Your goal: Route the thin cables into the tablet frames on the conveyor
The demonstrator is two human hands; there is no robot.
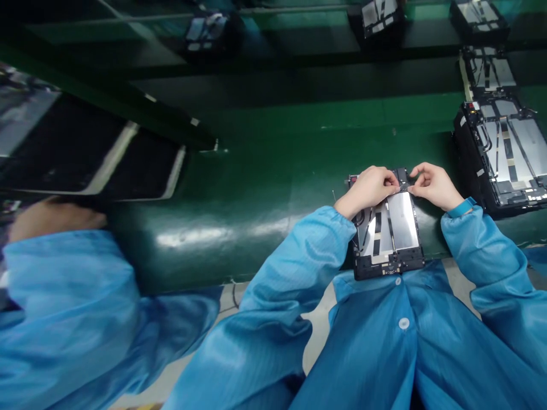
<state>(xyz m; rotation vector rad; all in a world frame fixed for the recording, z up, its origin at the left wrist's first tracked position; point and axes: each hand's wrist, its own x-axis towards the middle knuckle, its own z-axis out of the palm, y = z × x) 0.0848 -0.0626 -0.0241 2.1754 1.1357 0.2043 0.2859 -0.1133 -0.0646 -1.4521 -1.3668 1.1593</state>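
An opened tablet housing (404, 219) lies in front of me at the edge of the green bench, with silver battery panels, dark flex cables and black end parts exposed. My left hand (371, 189) rests over its upper end, thumb and fingers pinched near a small black part. Across from it, my right hand (436, 185) is also pinched, its fingertips at the upper right corner of the housing. The fingertips of both hands nearly meet. Whatever lies between them is too small or hidden to make out.
Stacked tablet housings (506, 151) stand on the right, with another housing (487, 71) behind. More units sit on the far line (378, 17). At left, a co-worker's blurred hand (57, 221) is beside dark panels (98, 154). The green bench surface (256, 171) lies between.
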